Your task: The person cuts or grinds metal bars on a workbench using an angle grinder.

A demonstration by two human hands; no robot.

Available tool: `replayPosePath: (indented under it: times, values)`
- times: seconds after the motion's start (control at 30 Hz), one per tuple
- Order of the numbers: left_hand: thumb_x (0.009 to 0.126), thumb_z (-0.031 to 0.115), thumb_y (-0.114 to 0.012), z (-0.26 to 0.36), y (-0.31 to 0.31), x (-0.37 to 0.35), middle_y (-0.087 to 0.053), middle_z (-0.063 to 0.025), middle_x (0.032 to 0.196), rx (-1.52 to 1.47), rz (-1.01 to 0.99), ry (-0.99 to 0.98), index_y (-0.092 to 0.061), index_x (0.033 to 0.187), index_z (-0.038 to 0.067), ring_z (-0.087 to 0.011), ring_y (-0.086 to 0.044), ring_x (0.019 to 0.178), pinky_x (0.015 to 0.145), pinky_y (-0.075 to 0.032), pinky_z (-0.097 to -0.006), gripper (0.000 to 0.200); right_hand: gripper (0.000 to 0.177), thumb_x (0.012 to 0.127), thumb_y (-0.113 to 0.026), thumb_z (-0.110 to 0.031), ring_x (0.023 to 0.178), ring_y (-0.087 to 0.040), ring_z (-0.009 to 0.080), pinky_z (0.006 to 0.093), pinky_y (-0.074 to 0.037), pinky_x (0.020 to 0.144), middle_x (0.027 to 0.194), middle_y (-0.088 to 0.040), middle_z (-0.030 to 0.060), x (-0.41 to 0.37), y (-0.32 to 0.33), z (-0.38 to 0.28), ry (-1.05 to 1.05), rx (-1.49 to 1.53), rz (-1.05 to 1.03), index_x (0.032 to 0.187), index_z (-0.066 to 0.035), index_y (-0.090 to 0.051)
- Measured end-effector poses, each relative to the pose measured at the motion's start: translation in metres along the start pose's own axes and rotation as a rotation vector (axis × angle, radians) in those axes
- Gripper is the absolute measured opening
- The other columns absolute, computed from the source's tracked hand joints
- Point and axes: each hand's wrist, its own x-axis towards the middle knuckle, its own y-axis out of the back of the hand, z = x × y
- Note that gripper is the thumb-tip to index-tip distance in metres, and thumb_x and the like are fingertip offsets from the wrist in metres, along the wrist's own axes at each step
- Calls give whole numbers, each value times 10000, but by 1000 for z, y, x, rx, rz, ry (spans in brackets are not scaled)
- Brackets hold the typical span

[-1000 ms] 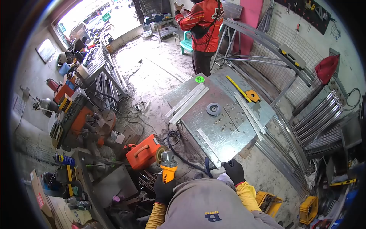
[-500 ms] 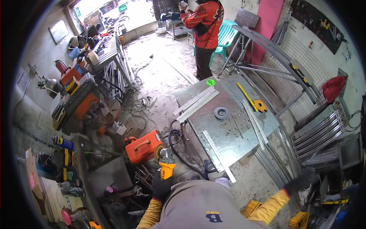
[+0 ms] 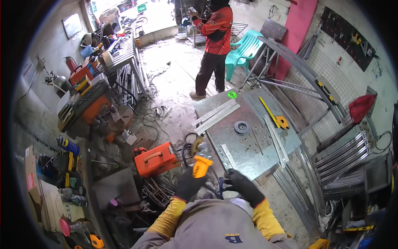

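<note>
My gloved left hand point(image 3: 189, 182) is wrapped round the yellow body of an angle grinder point(image 3: 202, 166), held upright in front of the table's near left corner. Its disc point(image 3: 197, 146) points up and away from me and looks blurred. My gloved right hand point(image 3: 243, 186) is over the near table edge, fingers curved and apart. It covers the near part of a flat metal strip point(image 3: 228, 155); whether it touches the strip is hidden. The strip lies on the sheet-metal tabletop point(image 3: 215, 139), with a round grey disc point(image 3: 241, 128) farther in.
Two more strips point(image 3: 217, 116) lie at the table's far left, near a yellow square ruler point(image 3: 282, 122). An orange case point(image 3: 155, 159) sits on the floor at left, with cables nearby. A person in a red jacket point(image 3: 217, 31) stands beyond the table, beside a green chair point(image 3: 244, 52).
My right hand has swung in from the far right to the near table edge, over the strip. My left hand has moved the grinder rightward and slightly up. The standing person has shifted slightly left.
</note>
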Motion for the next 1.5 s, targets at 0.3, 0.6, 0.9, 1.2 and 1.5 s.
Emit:
replayPosePath:
  times: [0.3,0.6,0.9,1.2,1.5]
  values:
    - [897,395,-829,27,-28,-12,-746,-249,1199,245,-331,-402,-643,1403,48,-416,-743,1072,939,-584,-477,641,346,1081,-731,-271,1133,-726,211,391,-593,1027,1216,-742,80,35,-46,28,35,810,130,1339,-46,-678]
    - [919,508,-823,-17,-54,-3,-744,-163,957,-123,-514,-171,-704,1211,-4,-253,-719,858,773,-535,-423,601,370,973,-801,-87,1093,-716,200,372,-576,1015,1192,-728,71,21,-18,26,260,787,280,1311,-40,-658]
    - [901,379,-847,7,-43,-11,-746,-168,1092,22,-624,-104,-682,1333,21,-207,-705,981,865,-549,-382,585,414,987,-773,-169,1113,-724,232,401,-588,1018,1207,-729,116,10,-16,32,245,583,273,1341,10,-656]
    - [904,334,-890,-14,-64,-10,-741,-61,1037,-510,-667,9,-658,1350,7,-147,-680,897,803,-557,-329,600,507,973,-792,-223,1066,-732,185,340,-582,968,1162,-742,75,2,-42,8,160,289,176,1399,16,-653]
    - [915,138,-863,-23,-68,-4,-727,-48,1243,-628,-806,153,-567,1530,-12,-116,-702,1051,916,-595,-301,698,537,959,-797,-286,1085,-740,184,349,-574,995,1181,-776,82,-4,-45,4,117,222,150,1386,23,-692]
